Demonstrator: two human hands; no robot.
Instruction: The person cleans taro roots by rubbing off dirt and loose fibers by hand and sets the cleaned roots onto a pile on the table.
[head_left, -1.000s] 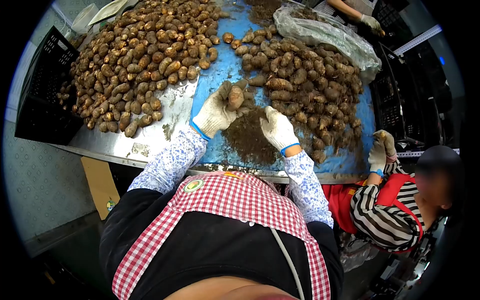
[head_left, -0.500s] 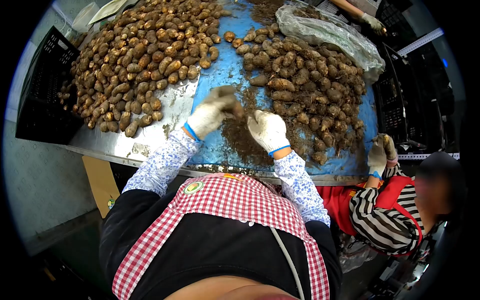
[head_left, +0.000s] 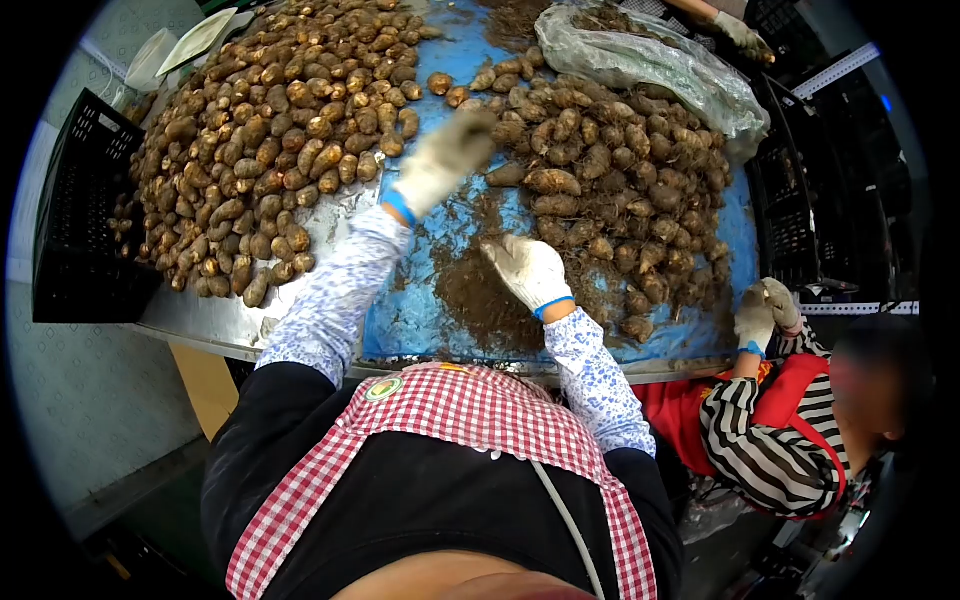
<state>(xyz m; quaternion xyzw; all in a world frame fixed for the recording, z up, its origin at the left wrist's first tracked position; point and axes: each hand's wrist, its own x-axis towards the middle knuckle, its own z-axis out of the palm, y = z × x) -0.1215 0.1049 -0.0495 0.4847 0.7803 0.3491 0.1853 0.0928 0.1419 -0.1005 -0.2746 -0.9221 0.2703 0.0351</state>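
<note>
My left hand [head_left: 443,165], in a dirt-stained white glove, reaches over the blue sheet [head_left: 405,280] at the left edge of a pile of taro corms [head_left: 610,170] with hairy roots. Motion smears its fingers, and I cannot make out anything in them. Lower down, my gloved right hand [head_left: 530,272] hovers above dark loose soil [head_left: 478,300], fingers drawn together. Whatever they may pinch is hidden. On the left lies a larger heap of cleaner taro corms [head_left: 260,140], with few roots showing.
A black crate [head_left: 85,220] stands at the left. Clear plastic [head_left: 660,75] covers the back of the right pile. A co-worker in a striped top [head_left: 760,440] has gloved hands [head_left: 768,312] at the right edge; another person's glove [head_left: 742,35] shows behind. Black crates [head_left: 790,190] line the right.
My left hand has moved away from my right, up toward the rooty taro pile, and is blurred. The right hand has dropped slightly. The view has shifted a little.
</note>
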